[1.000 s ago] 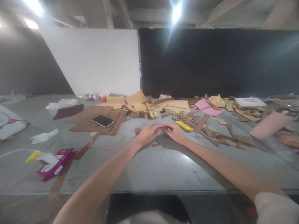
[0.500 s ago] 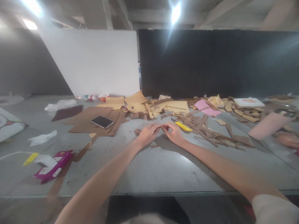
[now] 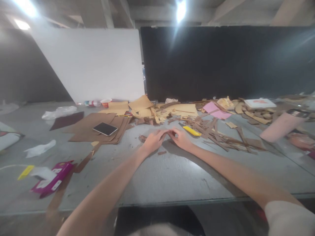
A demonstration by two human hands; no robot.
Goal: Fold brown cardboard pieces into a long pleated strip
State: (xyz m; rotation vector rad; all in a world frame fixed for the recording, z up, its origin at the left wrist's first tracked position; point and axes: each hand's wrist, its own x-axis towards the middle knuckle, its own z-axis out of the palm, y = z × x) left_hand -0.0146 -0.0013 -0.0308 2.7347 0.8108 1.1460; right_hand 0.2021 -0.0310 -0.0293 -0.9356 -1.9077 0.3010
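At the centre of the frame I see my left hand (image 3: 153, 141) and right hand (image 3: 180, 139) meeting fingertip to fingertip on the grey table (image 3: 159, 173), fingers curled around something small between them; I cannot tell what it is or how firmly it is held. A small brown scrap (image 3: 161, 152) lies just below the hands. A yellow knife (image 3: 192, 131) sits just right of my right hand, beside the pile of cardboard strips (image 3: 221, 136). A phone (image 3: 105, 128) rests on brown sheets, left of centre.
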